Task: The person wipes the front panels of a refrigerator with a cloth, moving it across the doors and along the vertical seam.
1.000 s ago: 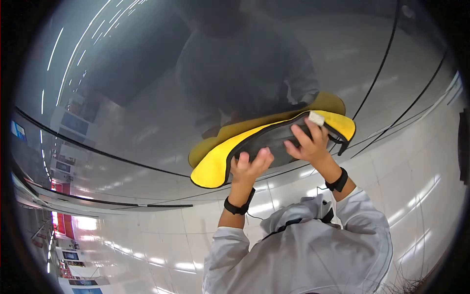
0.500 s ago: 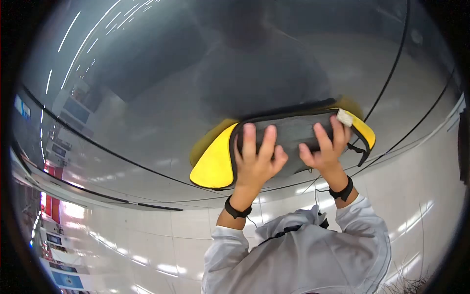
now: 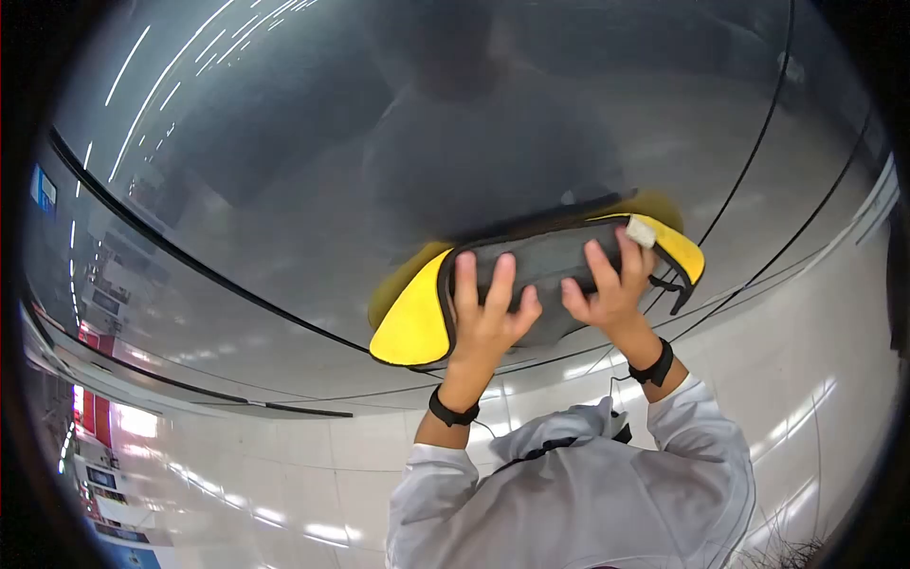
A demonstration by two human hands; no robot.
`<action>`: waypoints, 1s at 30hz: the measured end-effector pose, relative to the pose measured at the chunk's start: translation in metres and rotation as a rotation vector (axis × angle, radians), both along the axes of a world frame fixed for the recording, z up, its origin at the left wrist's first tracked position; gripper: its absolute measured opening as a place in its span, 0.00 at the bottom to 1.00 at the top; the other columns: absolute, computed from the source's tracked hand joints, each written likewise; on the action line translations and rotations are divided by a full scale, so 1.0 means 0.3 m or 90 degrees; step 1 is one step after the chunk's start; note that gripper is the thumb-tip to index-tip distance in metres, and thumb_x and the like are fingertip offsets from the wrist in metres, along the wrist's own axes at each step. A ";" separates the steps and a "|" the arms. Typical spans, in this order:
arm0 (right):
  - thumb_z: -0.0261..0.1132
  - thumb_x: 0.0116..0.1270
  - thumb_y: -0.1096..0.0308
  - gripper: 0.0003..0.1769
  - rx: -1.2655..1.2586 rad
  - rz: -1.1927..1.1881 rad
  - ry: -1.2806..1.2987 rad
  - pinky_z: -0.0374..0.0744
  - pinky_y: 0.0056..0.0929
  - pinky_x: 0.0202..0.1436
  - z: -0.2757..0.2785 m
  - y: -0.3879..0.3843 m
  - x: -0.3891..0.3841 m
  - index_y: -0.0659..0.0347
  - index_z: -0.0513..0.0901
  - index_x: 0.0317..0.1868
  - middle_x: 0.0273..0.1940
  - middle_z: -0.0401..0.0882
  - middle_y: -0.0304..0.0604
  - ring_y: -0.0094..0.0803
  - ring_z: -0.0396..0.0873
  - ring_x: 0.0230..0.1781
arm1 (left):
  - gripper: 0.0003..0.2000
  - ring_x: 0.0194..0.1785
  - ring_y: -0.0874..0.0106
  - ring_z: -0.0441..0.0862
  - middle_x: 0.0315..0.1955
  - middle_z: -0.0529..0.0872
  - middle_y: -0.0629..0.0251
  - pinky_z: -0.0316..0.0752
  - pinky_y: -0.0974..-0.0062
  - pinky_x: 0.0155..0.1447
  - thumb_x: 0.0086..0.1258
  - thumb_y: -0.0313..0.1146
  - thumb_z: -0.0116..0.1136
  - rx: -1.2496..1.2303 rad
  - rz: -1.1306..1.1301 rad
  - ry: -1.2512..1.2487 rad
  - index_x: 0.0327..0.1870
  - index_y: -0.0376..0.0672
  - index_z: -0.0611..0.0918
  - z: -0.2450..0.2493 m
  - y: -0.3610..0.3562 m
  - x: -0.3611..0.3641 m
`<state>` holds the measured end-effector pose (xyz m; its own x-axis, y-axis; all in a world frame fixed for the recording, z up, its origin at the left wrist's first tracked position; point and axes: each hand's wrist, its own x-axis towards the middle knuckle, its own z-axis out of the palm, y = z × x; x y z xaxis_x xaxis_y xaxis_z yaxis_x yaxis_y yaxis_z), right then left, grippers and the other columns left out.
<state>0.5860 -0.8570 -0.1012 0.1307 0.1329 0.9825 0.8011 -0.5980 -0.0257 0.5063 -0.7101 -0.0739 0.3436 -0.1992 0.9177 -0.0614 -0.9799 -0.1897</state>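
Observation:
A grey and yellow towel (image 3: 545, 261) with black edging is pressed against a glossy dark car body panel. Its yellow side shows at both ends, and a small whitish tag sits near the right end. My left hand (image 3: 485, 308) lies on the grey part near the left yellow end, fingers spread and pointing up. My right hand (image 3: 614, 289) rests on the same towel toward its right end, fingertips beside the tag. Both hands are open, pressing rather than wrapping round the cloth. The towel's face against the panel is hidden, apart from a yellow reflection.
The car panel (image 3: 275, 218) curves across the upper view, with dark seams at left and right and ceiling lights reflected in it. Below it lies a shiny tiled floor (image 3: 332, 474). Black bands (image 3: 453, 406) with thin wires circle both wrists. Display boards stand far left.
Both hands and the towel have shifted slightly left along the panel, the right hand and right end most. The fingers keep nearly the same spread.

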 end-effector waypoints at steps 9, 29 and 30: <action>0.61 0.47 0.59 0.23 -0.060 0.054 -0.026 0.59 0.28 0.50 -0.015 0.169 -0.097 0.54 0.76 0.46 0.48 0.70 0.34 0.30 0.64 0.49 | 0.28 0.59 0.41 0.53 0.59 0.53 0.44 0.55 0.46 0.56 0.57 0.48 0.47 -0.090 0.118 -0.010 0.57 0.44 0.62 -0.146 0.172 -0.089; 0.60 0.47 0.60 0.20 -0.174 0.051 -0.117 0.59 0.30 0.54 -0.060 0.079 0.008 0.53 0.77 0.43 0.47 0.71 0.29 0.29 0.65 0.50 | 0.30 0.61 0.41 0.44 0.61 0.46 0.42 0.45 0.43 0.58 0.58 0.45 0.45 -0.109 0.134 0.008 0.61 0.44 0.55 -0.171 0.099 -0.015; 0.61 0.47 0.59 0.21 -0.168 0.047 -0.107 0.59 0.31 0.54 -0.056 0.062 0.024 0.53 0.76 0.44 0.46 0.71 0.32 0.30 0.65 0.50 | 0.30 0.61 0.40 0.45 0.61 0.46 0.42 0.46 0.43 0.58 0.57 0.45 0.46 -0.105 0.125 0.010 0.61 0.44 0.56 -0.172 0.084 0.003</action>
<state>0.5934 -0.8383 -0.1181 -0.0505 0.3884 0.9201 0.8226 -0.5063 0.2589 0.5072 -0.6848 -0.1256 0.3760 0.0246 0.9263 0.1320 -0.9909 -0.0272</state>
